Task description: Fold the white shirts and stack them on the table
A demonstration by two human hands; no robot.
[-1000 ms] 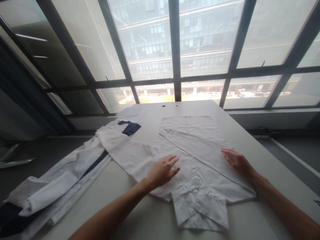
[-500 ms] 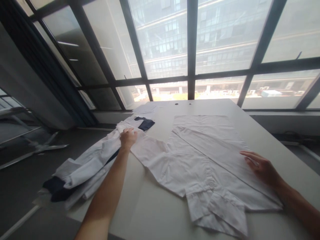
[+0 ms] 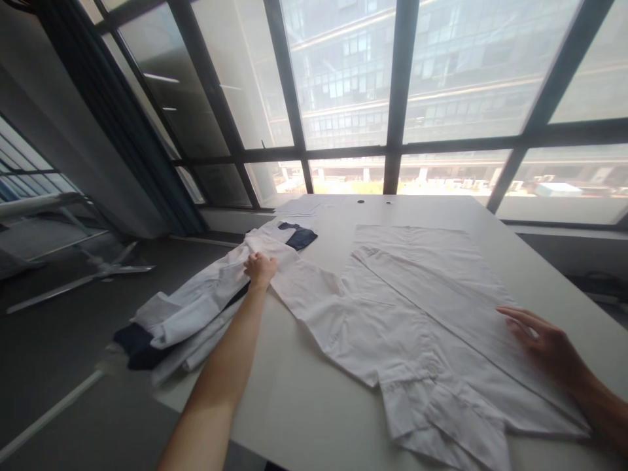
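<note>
A white shirt [image 3: 392, 314] lies spread on a white table, its front wrinkled and its collar end toward me. One sleeve [image 3: 314, 288] stretches out to the left. My left hand [image 3: 260, 268] has its fingers curled round the cloth near that sleeve's far end, beside a heap of garments. Resting along the shirt's right edge is my right hand [image 3: 549, 343], its fingers stretched out, lightly touching the fabric and gripping nothing.
A pile of white and navy garments [image 3: 196, 304] runs along the table's left edge, partly overhanging it. Some white sheets [image 3: 297, 207] lie at the back left. The table [image 3: 284, 386] reaches the windows. A metal stand [image 3: 103, 265] is on the floor at left.
The view has swung slightly left, so everything appears further right. My left hand's fingers have curled in more on the sleeve. My right hand stays at the shirt's right edge.
</note>
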